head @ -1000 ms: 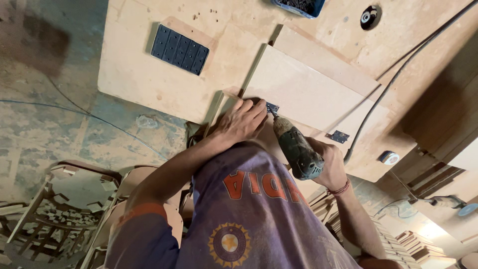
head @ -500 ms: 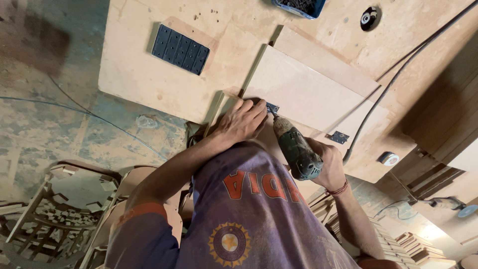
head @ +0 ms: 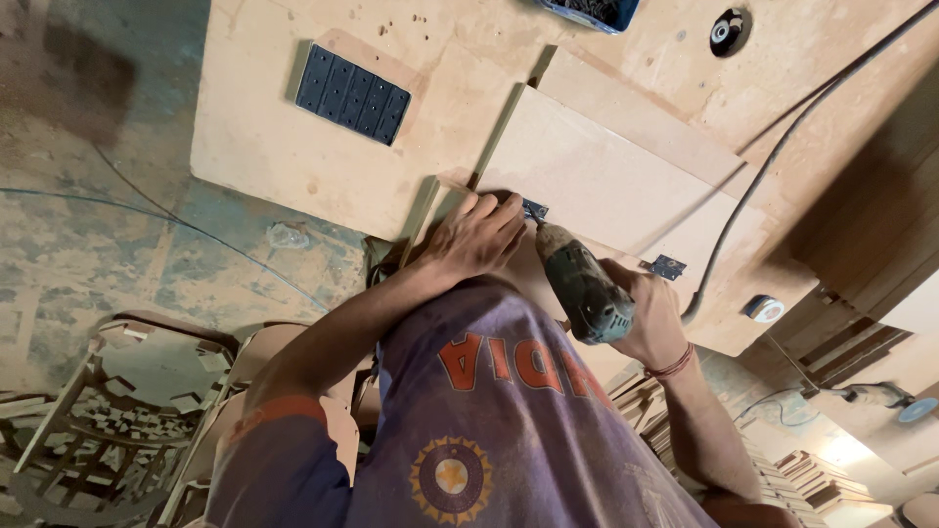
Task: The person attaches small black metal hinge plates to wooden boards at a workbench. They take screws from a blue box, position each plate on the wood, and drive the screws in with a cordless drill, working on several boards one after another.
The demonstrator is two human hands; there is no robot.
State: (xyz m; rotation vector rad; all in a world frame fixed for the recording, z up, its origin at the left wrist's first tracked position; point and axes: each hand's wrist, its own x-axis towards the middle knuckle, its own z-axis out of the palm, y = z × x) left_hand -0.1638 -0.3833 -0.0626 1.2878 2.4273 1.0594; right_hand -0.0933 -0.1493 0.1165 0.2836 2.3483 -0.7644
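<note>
Risk: drill (head: 579, 284), gripped in closed right hand (head: 650, 318), tip on hinge (head: 535, 209) at panel (head: 606, 186) edge, could skid off the screw into left hand (head: 476, 238) pressed flat, fingers spread, beside hinge.

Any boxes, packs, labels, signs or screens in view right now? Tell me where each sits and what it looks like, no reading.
No signs or screens.
Blue open box with dark small parts: top edge of the wooden workbench, cut off by the frame.
Dark rectangular tray of square cells: upper left of the bench, lying flat.
Small white roll with a dark core: bench's right corner, beyond the right hand holding the green power drill.
</note>
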